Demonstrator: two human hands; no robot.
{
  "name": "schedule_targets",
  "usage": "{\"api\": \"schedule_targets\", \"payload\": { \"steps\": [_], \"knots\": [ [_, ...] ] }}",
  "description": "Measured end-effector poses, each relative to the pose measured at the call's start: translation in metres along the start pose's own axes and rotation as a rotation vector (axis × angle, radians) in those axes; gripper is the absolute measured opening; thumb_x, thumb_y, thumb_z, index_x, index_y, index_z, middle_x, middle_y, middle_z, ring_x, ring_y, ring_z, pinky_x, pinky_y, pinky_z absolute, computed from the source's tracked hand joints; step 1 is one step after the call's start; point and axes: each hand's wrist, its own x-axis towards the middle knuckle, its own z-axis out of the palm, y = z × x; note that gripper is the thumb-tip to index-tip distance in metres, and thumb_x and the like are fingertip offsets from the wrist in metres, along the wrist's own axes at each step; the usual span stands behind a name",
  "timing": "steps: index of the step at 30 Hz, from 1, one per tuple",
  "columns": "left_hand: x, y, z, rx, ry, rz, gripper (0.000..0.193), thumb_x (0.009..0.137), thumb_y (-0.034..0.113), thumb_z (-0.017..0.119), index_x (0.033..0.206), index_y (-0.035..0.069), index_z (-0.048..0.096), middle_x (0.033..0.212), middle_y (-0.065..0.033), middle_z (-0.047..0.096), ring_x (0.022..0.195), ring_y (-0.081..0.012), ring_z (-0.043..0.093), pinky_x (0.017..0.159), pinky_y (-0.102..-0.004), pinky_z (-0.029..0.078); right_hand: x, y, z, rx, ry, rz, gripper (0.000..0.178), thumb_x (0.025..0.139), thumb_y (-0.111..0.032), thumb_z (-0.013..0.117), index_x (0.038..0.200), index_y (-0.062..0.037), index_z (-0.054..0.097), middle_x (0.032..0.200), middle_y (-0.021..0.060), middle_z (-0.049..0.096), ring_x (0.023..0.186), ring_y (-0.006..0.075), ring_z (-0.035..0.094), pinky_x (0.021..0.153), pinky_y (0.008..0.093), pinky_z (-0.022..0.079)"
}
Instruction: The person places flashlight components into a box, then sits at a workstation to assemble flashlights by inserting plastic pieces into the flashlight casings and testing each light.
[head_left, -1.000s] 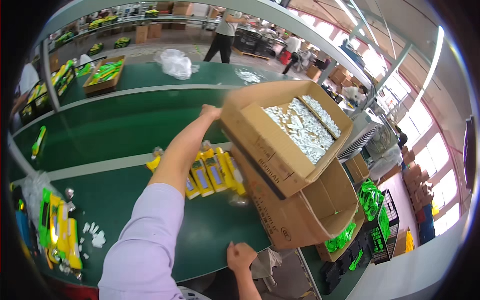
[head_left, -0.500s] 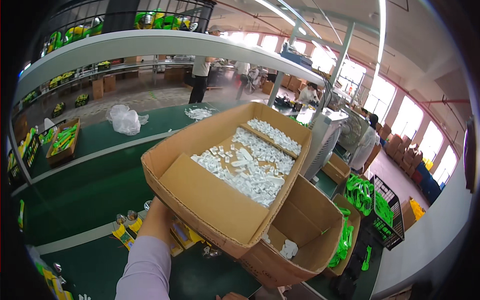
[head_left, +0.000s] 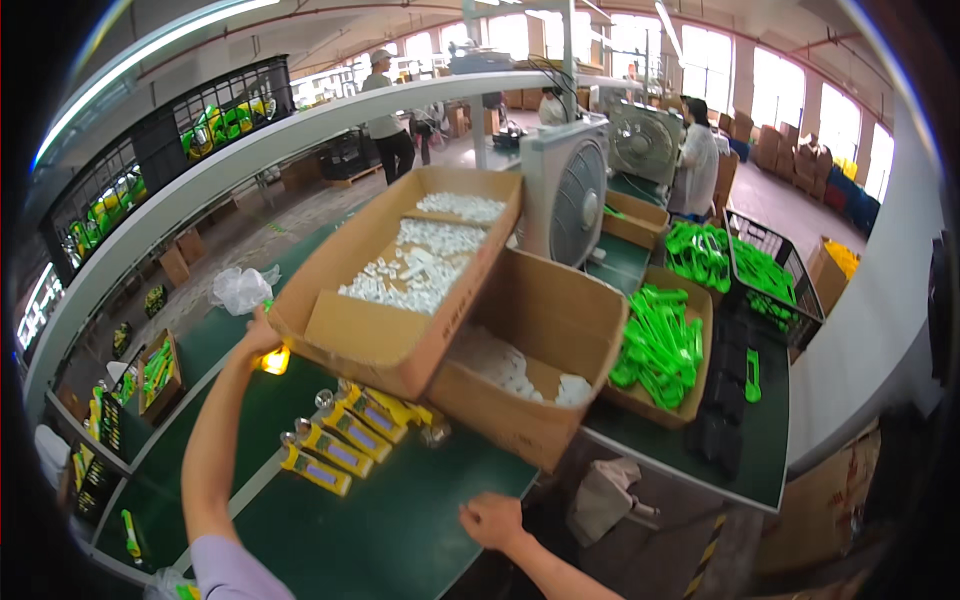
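Cardboard box (head_left: 365,332) of white parts (head_left: 412,272) overlies the lower box (head_left: 520,428). Left hand (head_left: 262,332), previously hidden, now shows its reach at the corner, beside a lit lamp (head_left: 275,361); grip contents cannot be told. Right hand (head_left: 492,520): curled, seemingly empty, above the worktop (head_left: 400,515).

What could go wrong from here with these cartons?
The upper carton looks tilted over the lower carton; it might slip and spill its white pieces.
The left hand is close to its left end and might knock it.
A slide toward the near side could hit the yellow pieces.
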Motion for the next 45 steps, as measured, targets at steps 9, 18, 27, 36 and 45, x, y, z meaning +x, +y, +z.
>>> {"api": "schedule_targets", "payload": {
  "steps": [9, 18, 27, 36, 45],
  "knots": [
    [-0.373, 0.135, 0.008, -0.351, -0.307, -0.077, 0.102, 0.061, -0.001, 0.077, 0.144, 0.012, 0.019, 0.119, -0.019, 0.051, 0.094, -0.0244, 0.058, 0.065, -0.0341, 0.051, -0.037, -0.072, 0.019, 0.748, -0.335, 0.501, 0.032, 0.094, -0.038, 0.056, 0.104, -0.0085, 0.063, 0.098, 0.0097, 0.066, 0.089, 0.0265, 0.064, 0.074, 0.0381, 0.053],
    [-0.535, 0.077, 0.131, -0.424, -0.233, -0.1, 0.106, 0.058, 0.008, 0.084, 0.143, -0.002, 0.022, 0.135, -0.0242, 0.035, 0.127, -0.037, 0.041, 0.107, -0.0412, 0.035, -0.114, -0.143, 0.03, 1.985, -0.561, 1.29, 0.064, 0.1, -0.057, 0.033, 0.141, -0.0085, 0.039, 0.137, 0.0102, 0.049, 0.129, 0.0256, 0.045, 0.107, 0.0516, 0.037],
    [-0.545, 0.086, 0.126, -0.836, -0.032, -0.263, 0.071, 0.084, 0.005, 0.065, 0.145, 0.002, 0.029, 0.119, -0.0125, 0.056, 0.111, -0.021, 0.057, 0.093, -0.0369, 0.046, -0.078, -0.146, 0.039, 1.645, -0.465, 1.241, 0.041, 0.104, -0.041, 0.039, 0.125, -0.0096, 0.053, 0.107, 0.0034, 0.061, 0.099, 0.0187, 0.061, 0.085, 0.0393, 0.053],
    [-0.553, 0.083, 0.113, -1.348, -0.154, -0.385, 0.047, 0.102, 0.023, 0.046, 0.145, 0.003, 0.041, 0.133, -0.0064, 0.056, 0.115, -0.0169, 0.056, 0.098, -0.0346, 0.044, -0.058, -0.144, 0.025, 1.603, -0.542, 1.261, 0.049, 0.103, -0.045, 0.035, 0.13, -0.0062, 0.049, 0.113, 0.0121, 0.064, 0.096, 0.0267, 0.066, 0.073, 0.0502, 0.06],
    [-0.555, 0.08, 0.099, -0.97, -0.017, -0.32, 0.046, 0.097, 0.014, 0.058, 0.139, 0.0, 0.047, 0.106, -0.011, 0.068, 0.097, -0.0146, 0.064, 0.088, -0.0279, 0.049, -0.056, -0.154, 0.032, 1.598, -0.408, 1.197, 0.037, 0.106, -0.027, 0.036, 0.131, -0.0033, 0.047, 0.119, 0.0118, 0.06, 0.111, 0.0212, 0.058, 0.096, 0.0376, 0.047]
  ]
}}
